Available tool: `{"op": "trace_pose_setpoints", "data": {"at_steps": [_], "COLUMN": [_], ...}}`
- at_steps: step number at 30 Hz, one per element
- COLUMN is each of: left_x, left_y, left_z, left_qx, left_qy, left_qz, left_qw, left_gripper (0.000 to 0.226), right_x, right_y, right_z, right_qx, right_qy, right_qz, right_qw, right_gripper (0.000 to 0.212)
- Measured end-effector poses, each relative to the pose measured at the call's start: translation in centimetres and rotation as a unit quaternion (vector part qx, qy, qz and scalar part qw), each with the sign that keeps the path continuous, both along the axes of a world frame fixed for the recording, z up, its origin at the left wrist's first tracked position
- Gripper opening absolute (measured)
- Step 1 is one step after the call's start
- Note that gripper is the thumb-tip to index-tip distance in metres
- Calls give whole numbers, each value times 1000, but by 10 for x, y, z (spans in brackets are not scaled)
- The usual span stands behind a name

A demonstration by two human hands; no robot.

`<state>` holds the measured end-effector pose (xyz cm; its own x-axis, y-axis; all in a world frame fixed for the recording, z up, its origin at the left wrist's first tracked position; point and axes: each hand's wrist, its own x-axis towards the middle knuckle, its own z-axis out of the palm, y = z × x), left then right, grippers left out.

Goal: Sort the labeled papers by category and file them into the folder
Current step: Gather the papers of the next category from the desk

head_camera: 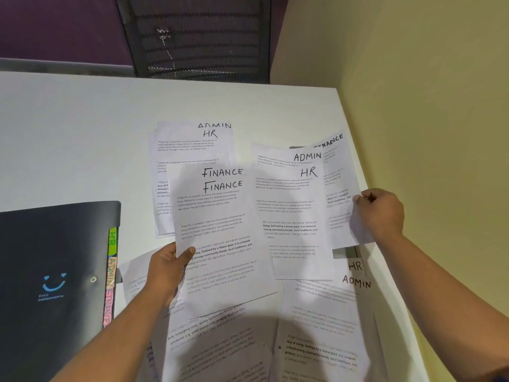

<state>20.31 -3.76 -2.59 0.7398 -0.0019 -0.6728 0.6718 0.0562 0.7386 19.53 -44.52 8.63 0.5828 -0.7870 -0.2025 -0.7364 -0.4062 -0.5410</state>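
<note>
White laminate made up the table point(82, 119), which ran up against a pale yellow wall point(427, 78) on the right. Behind its far edge stood a purple partition point(55, 23) and the black mesh back of a chair point(198, 37). A dark folder point(49, 257) lay closed at the left near edge, with coloured tabs point(111, 271) marked HR, ADMIN and FINANCE sticking out along its right side. Papers point(325, 326) covered the middle and right of the table, the nearest spread toward the near edge, some turned upside down. A far pile point(192, 150), headed ADMIN and HR, lay flat beyond the hands.

The left hand point(165, 271) gripped the lower left edge of two sheets headed FINANCE point(220, 230), thumb on top and fingers tucked beneath. Just beside them overlapped sheets headed ADMIN and HR point(294, 216). The right hand point(381, 213) pinched the right edge of a tilted sheet point(338, 188), also headed FINANCE, with its fingers curled tight, close to the table's right edge and the wall.

Bare table stretched across the far left, between the folder and the far edge. On the right the wall left little room.
</note>
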Motion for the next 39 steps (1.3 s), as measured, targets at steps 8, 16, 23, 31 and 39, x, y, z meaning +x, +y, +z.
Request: {"op": "trace_pose_setpoints", "data": {"at_steps": [8,16,23,31,39], "left_x": [-1,-19,-66,-122,-137], "left_y": [-9,-7,-5,-10,8], "left_z": [19,54,108,150,153], "left_qx": [-16,-60,-91,-122,-114], "left_qy": [18,34,-15,39,-73], "left_qz": [17,43,-25,-27,-73], "left_qw": [1000,997,995,991,988], "left_gripper": [21,22,24,39,31], "right_x": [-30,-95,-152,-169,-174], "right_y": [-27,-5,93,163,168], "right_z": [62,106,67,45,48], "right_qx": [-49,142,326,440,346], "right_qy": [-117,-280,-177,-28,-73], "right_qz": [-18,-80,-25,162,222], "right_qw": [992,946,928,883,909], "right_gripper": [18,25,7,25,14]}}
